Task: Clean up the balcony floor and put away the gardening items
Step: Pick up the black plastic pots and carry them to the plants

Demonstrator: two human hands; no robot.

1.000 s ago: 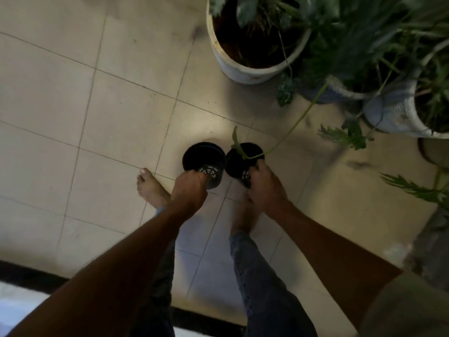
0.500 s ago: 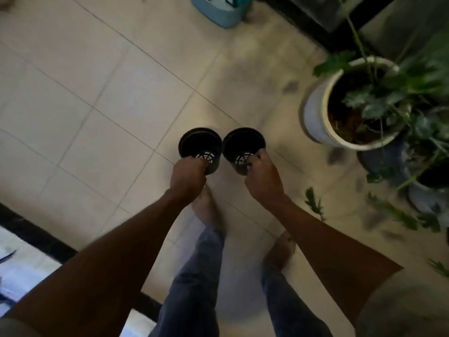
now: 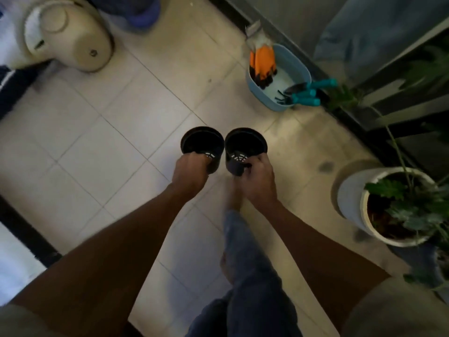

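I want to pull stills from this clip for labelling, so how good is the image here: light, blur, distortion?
Head view: dim overall, with a brighter patch on the tiled floor beyond the two black pots. The left hand and right hand read fairly sharp; the frame edges smear. Wide-angle bending curves the tile lines. The blue tub with tools is legible; the plants at the right sink into shadow.

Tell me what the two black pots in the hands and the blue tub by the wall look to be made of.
Left black pot and right black pot: probably thin moulded plastic, matte; thin rims and slotted drain holes in the bases suggest it. Blue tub: likely smooth plastic, slightly glossy, with rounded moulded corners and even colour. Blur and dim light leave texture uncertain.
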